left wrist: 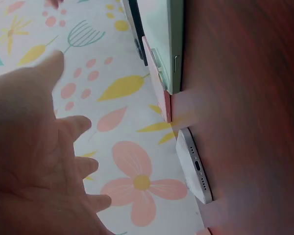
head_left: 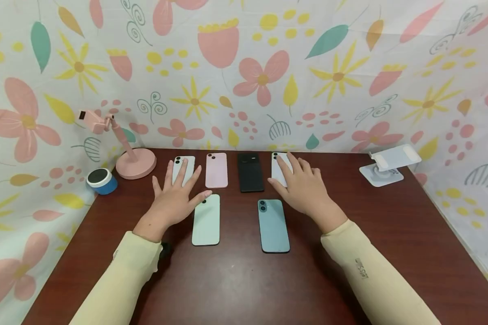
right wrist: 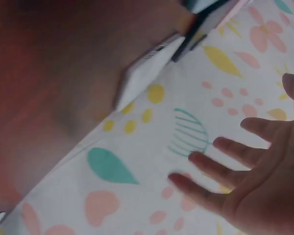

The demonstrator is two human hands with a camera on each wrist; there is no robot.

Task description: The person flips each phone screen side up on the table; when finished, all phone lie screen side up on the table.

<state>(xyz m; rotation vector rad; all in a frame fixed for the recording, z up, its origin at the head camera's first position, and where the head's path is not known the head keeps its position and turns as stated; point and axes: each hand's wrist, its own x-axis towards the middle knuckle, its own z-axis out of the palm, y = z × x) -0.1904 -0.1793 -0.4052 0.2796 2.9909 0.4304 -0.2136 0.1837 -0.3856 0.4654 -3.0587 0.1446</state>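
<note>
My left hand (head_left: 172, 201) is spread above the table, its fingers partly covering a white phone (head_left: 190, 163) in the back row. Its thumb overlaps the top of a mint-green phone (head_left: 206, 223). A gap shows between this hand (left wrist: 34, 152) and the white phone (left wrist: 191, 166) in the left wrist view. My right hand (head_left: 307, 187) hovers with loosely extended fingers over another pale phone (head_left: 277, 169), apart from it in the right wrist view. A pink phone (head_left: 216, 170) and a black phone (head_left: 250, 173) lie between the hands. Nearer me is a teal phone (head_left: 274, 225).
At the back left stand a pink phone stand (head_left: 134, 162) and a blue-and-white round object (head_left: 101, 181). A white folding stand (head_left: 384, 167) is at the back right. Floral cloth (head_left: 227, 90) hangs behind the brown table (head_left: 236, 289). Something small and dark (head_left: 165, 249) is by the left sleeve.
</note>
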